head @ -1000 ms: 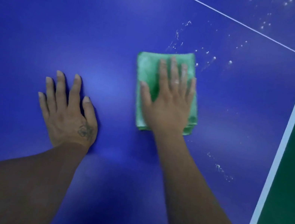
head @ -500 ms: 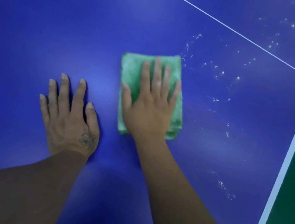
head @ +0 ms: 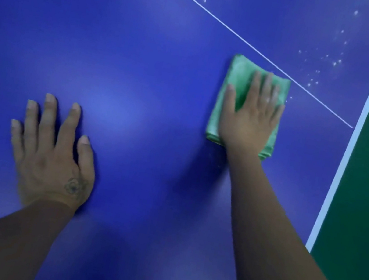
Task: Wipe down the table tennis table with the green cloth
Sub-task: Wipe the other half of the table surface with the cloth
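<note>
Bare blue worktop (head: 167, 62) runs across the far left and middle. The left hand (head: 52, 158) lies flat at the near left, and the right hand (head: 251, 119) presses the green cloth (head: 238, 78) at the right. Open surface separates them. A narrow strip lies between the cloth and the white right edge (head: 365, 110).

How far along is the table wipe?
Done: the table near the left hand looks free of spots. In hand: the right hand presses the folded green cloth flat, its far corner at the thin white line. Left: white droplets beyond that line, toward the table's edge.
</note>
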Available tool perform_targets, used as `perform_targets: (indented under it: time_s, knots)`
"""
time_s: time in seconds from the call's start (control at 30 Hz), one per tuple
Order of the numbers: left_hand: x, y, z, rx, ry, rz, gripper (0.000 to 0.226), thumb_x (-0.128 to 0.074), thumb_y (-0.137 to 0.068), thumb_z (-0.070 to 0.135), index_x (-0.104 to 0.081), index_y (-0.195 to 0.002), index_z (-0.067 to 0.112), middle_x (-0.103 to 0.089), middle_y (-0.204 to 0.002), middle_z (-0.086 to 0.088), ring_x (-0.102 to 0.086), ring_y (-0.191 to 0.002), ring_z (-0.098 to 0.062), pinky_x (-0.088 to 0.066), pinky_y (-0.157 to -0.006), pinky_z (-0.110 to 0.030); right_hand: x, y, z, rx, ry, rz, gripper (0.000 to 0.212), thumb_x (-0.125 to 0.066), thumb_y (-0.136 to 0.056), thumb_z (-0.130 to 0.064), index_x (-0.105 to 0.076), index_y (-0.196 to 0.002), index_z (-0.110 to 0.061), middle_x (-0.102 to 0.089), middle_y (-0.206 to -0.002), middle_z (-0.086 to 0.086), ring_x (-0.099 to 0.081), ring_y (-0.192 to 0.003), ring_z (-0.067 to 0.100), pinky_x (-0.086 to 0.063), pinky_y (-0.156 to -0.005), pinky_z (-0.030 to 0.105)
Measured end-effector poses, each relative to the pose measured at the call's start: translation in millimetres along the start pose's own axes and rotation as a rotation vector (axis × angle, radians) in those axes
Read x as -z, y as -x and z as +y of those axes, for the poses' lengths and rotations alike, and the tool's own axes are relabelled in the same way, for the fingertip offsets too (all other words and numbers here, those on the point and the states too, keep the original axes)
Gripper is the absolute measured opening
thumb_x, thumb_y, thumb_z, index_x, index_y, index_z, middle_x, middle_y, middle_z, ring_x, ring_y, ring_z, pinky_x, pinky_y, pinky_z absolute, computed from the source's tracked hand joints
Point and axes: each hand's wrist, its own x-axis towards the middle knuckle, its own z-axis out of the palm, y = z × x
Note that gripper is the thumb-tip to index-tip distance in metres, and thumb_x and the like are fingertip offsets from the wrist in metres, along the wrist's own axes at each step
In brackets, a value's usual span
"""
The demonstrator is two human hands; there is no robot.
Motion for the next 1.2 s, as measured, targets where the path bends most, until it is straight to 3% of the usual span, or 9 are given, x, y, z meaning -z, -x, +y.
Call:
perform_targets:
  time_s: [0.17,0.3,0.43,0.6,0.83,1.0,1.07,1.2]
  knots:
    - [-2,0,2,-0.007,0.014,0.013,0.053,-0.041,-0.114,0.030,-0.047,-0.163,0.012,-0.031,-0.175,-0.017,-0.024,-0.164,-0.042,-0.014,-0.133,-0.062,-5,21,-12,-0.061,0.022,0.022,0.077,-0.026,-0.108,-0.064,-0.021,-0.174,-0.025,-0.011,-0.183,-0.001,-0.007,-0.169,0.025,0.000,-0.135,0.056]
    - [-5,0,0,-0.013,0.016,0.029,0.053,-0.043,-0.113,0.029,-0.048,-0.163,0.013,-0.033,-0.175,-0.018,-0.024,-0.164,-0.042,-0.016,-0.133,-0.063,-17,36,-84,0.118,0.069,0.062,0.077,-0.022,-0.108,-0.063,-0.029,-0.172,-0.020,-0.021,-0.180,0.006,-0.015,-0.168,0.029,-0.005,-0.134,0.057]
    - [-6,1,-1,-0.023,-0.003,0.025,0.054,-0.042,-0.112,0.030,-0.048,-0.163,0.012,-0.032,-0.175,-0.018,-0.024,-0.164,-0.042,-0.015,-0.133,-0.063,-29,14,-137,0.207,-0.008,-0.003,0.077,-0.029,-0.108,-0.066,-0.023,-0.174,-0.024,-0.013,-0.182,0.003,-0.008,-0.169,0.026,0.001,-0.134,0.056]
    - [-6,2,2,-0.019,-0.001,0.017,0.054,-0.042,-0.112,0.030,-0.049,-0.162,0.012,-0.033,-0.174,-0.018,-0.024,-0.164,-0.042,-0.014,-0.134,-0.061,-19,-29,-102,0.254,-0.011,-0.037,0.076,-0.032,-0.108,-0.069,-0.023,-0.173,-0.030,-0.012,-0.182,-0.003,-0.006,-0.169,0.021,0.001,-0.135,0.050]
    - [-3,2,0,-0.013,0.007,0.005,0.055,-0.038,-0.114,0.032,-0.045,-0.165,0.013,-0.030,-0.176,-0.018,-0.021,-0.165,-0.041,-0.013,-0.133,-0.062,9,-43,10,-0.109,-0.014,-0.032,0.076,-0.030,-0.110,-0.066,-0.019,-0.174,-0.028,-0.008,-0.183,-0.004,-0.004,-0.169,0.021,0.001,-0.136,0.051]
    - [-3,4,1,-0.008,0.009,0.004,0.055,-0.035,-0.115,0.034,-0.042,-0.166,0.016,-0.028,-0.177,-0.016,-0.018,-0.166,-0.038,-0.011,-0.135,-0.060,9,-22,-4,-0.302,-0.016,-0.039,0.075,-0.024,-0.112,-0.062,-0.011,-0.175,-0.023,-0.001,-0.183,0.001,0.001,-0.169,0.025,0.004,-0.134,0.056]
    - [-3,5,1,-0.008,0.007,-0.002,0.055,-0.034,-0.115,0.035,-0.042,-0.166,0.017,-0.027,-0.177,-0.015,-0.017,-0.167,-0.038,-0.010,-0.135,-0.059,6,-7,-32,-0.300,0.008,-0.017,0.074,-0.024,-0.113,-0.061,-0.011,-0.175,-0.022,-0.001,-0.183,0.003,-0.001,-0.169,0.026,0.002,-0.134,0.057]
    - [-2,5,0,0.004,0.007,-0.016,0.056,-0.034,-0.114,0.037,-0.041,-0.166,0.018,-0.025,-0.178,-0.014,-0.014,-0.167,-0.037,-0.005,-0.136,-0.056,-11,48,-85,-0.084,0.038,-0.026,0.076,-0.025,-0.112,-0.063,-0.010,-0.175,-0.025,-0.001,-0.183,0.001,0.000,-0.169,0.026,0.001,-0.134,0.056]
